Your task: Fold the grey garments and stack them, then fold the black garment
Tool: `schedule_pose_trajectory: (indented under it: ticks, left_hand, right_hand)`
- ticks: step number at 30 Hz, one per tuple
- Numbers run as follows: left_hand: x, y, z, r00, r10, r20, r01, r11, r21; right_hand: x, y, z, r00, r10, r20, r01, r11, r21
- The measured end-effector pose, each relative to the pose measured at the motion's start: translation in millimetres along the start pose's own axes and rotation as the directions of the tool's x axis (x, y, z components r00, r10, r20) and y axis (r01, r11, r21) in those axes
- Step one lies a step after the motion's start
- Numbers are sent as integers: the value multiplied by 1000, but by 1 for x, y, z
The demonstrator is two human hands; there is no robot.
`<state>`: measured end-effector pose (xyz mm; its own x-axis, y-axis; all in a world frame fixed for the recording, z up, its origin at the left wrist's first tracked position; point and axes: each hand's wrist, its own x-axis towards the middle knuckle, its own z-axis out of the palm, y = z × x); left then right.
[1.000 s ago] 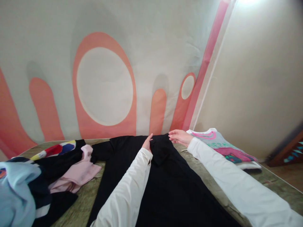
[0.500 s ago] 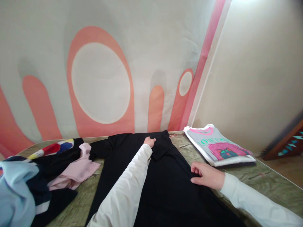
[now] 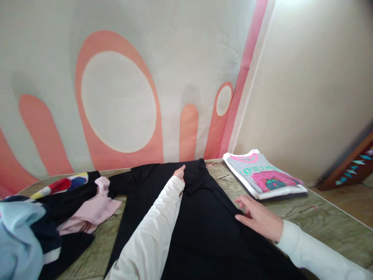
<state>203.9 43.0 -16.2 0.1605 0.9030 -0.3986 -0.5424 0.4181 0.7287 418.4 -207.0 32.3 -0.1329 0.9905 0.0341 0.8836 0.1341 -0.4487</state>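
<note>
A black garment (image 3: 204, 229) lies spread out on the green patterned table (image 3: 317, 221) in front of me. My left hand (image 3: 179, 174) reaches to its far end near the collar, fingers curled with one pointing, resting on the cloth. My right hand (image 3: 258, 219) lies at the garment's right edge, fingers stretched out flat on the fabric. Both arms wear white sleeves.
A folded grey and pink printed shirt (image 3: 264, 175) sits on a small stack at the table's far right. A heap of clothes lies at the left: a pink piece (image 3: 90, 210), a light blue piece (image 3: 17, 237), a multicoloured piece (image 3: 58, 184). A painted wall stands right behind the table.
My right hand came back from the collar to the garment's right edge and now lies flatter on it. My left hand stayed at the collar. The view shifted slightly.
</note>
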Motion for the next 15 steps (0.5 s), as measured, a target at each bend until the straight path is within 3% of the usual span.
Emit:
schedule_pose_trajectory:
  ticks: [3, 8, 15]
  left_hand:
    - [-4, 3, -1, 998, -45, 38, 48, 997, -62]
    - [-10, 8, -3, 988, -84, 128, 102, 984, -143]
    - [-18, 13, 0, 965, -93, 244, 147, 966, -214]
  right_hand:
    - [17, -14, 3, 992, -97, -81, 92, 994, -62]
    - [37, -18, 16, 994, -102, -26, 98, 987, -125]
    - [15, -3, 16, 995, -67, -73, 57, 989, -139]
